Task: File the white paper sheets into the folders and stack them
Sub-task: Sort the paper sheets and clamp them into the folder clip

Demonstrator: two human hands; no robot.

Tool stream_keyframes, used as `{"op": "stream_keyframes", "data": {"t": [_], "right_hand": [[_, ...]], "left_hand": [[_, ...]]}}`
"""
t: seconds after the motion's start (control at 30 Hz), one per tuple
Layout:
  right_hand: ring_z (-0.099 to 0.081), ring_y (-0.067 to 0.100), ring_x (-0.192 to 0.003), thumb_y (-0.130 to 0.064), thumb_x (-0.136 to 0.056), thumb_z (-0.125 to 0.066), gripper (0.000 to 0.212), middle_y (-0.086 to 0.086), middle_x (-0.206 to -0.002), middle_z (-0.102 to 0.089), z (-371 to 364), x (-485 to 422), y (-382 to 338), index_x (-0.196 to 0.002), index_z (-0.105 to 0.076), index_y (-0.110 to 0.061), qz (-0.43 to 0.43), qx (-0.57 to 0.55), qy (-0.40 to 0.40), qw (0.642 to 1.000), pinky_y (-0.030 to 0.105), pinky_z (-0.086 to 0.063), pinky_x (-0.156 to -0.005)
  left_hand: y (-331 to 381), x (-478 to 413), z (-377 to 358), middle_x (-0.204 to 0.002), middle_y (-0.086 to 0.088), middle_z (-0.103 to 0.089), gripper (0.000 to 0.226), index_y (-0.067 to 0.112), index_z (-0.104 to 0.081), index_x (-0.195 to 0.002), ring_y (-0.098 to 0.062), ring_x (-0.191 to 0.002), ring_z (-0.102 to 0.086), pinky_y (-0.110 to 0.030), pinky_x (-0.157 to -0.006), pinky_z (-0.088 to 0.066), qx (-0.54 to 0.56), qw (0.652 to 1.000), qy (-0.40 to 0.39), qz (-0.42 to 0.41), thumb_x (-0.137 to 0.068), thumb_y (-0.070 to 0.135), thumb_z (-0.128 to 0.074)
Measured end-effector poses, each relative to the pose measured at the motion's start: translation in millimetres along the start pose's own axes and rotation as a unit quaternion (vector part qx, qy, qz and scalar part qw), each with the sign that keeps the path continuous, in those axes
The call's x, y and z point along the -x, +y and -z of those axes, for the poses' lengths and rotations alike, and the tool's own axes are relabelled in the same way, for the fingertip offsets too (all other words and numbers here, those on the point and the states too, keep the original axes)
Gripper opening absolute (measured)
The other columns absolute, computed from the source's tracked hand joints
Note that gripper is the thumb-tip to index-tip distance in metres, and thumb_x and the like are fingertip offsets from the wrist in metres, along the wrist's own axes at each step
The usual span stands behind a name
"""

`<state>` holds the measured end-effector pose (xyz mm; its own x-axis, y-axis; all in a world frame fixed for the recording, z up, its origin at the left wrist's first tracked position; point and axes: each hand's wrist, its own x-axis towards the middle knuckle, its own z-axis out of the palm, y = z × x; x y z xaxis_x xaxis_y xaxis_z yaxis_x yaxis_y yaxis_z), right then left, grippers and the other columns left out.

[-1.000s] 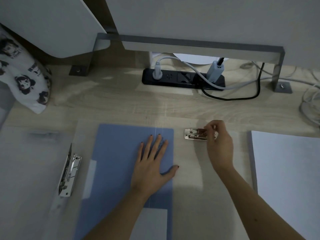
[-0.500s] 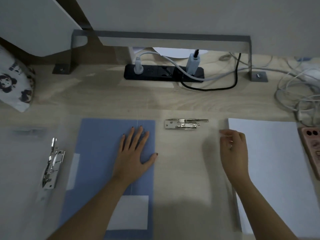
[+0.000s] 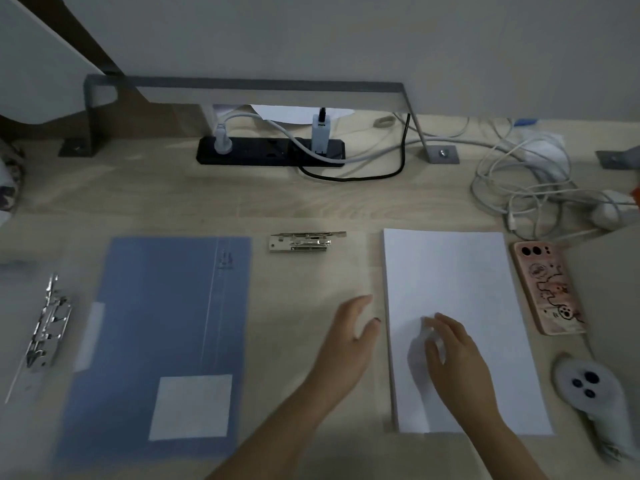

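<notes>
White paper sheets [image 3: 460,327] lie in a neat stack on the right of the wooden surface [image 3: 311,202], and our right hand [image 3: 453,355] rests on the near part of the stack, fingers spread and loosely curled, palm down, gripping nothing. Just left of the stack's edge our left hand [image 3: 349,337] hovers over bare wood, open with the fingers apart and the thumb pointing toward the paper (it is blurred, so we cannot tell whether it touches the surface). Further left the blue folder [image 3: 162,341] lies flat and closed, with a white label [image 3: 192,407] near its lower corner. At the far left a metal clip mechanism [image 3: 45,330] stands up from a pale sheet. Right of the paper sit a white controller [image 3: 588,386] and, beyond it, a pink phone [image 3: 547,289]. Beyond the hands a second metal clip [image 3: 304,241] lies between folder and paper. Farthest back we see a black power strip [image 3: 270,152] and tangled white cables [image 3: 530,181].
</notes>
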<state>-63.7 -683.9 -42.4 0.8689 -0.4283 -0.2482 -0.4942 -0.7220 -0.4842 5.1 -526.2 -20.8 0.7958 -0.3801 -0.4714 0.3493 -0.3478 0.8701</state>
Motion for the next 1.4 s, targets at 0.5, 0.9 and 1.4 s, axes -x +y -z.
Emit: {"op": "stream_keyframes", "data": {"t": [0.5, 0.9, 1.4], "right_hand": [[-0.049, 0.028, -0.125, -0.012, -0.089, -0.055, 0.035, 0.012, -0.137, -0.05, -3, 0, 1, -0.124, -0.056, -0.007, -0.001, -0.018, -0.021, 1.0, 0.035, -0.04, -0.103], [-0.047, 0.013, -0.118, -0.037, -0.089, -0.052, 0.037, -0.002, -0.135, -0.044, 16, -3, 0, -0.125, -0.05, -0.029, -0.034, -0.155, -0.081, 0.984, 0.023, -0.039, -0.092], [-0.051, 0.009, -0.117, -0.041, -0.091, -0.047, 0.04, -0.005, -0.129, -0.054, 32, -7, 11, -0.126, -0.055, -0.025, -0.113, -0.319, -0.126, 0.933, 0.03, -0.037, -0.104]], "left_hand": [[25, -32, -43, -0.066, -0.001, -0.04, 0.013, 0.018, -0.041, -0.065, -0.016, -0.062, -0.038, -0.029, -0.07, -0.035, 0.068, 0.966, 0.005, 0.249, -0.077, 0.012, -0.044], [19, -5, -57, -0.118, 0.002, -0.056, 0.037, 0.023, -0.047, -0.13, -0.015, -0.114, -0.054, -0.037, -0.104, -0.043, 0.091, 0.985, -0.034, 0.145, -0.095, 0.03, -0.04], [11, 8, -75, -0.137, 0.014, -0.041, 0.047, 0.021, -0.031, -0.143, 0.008, -0.116, -0.038, 0.012, -0.074, -0.03, 0.061, 0.996, -0.058, 0.035, -0.098, 0.016, -0.04]]}}
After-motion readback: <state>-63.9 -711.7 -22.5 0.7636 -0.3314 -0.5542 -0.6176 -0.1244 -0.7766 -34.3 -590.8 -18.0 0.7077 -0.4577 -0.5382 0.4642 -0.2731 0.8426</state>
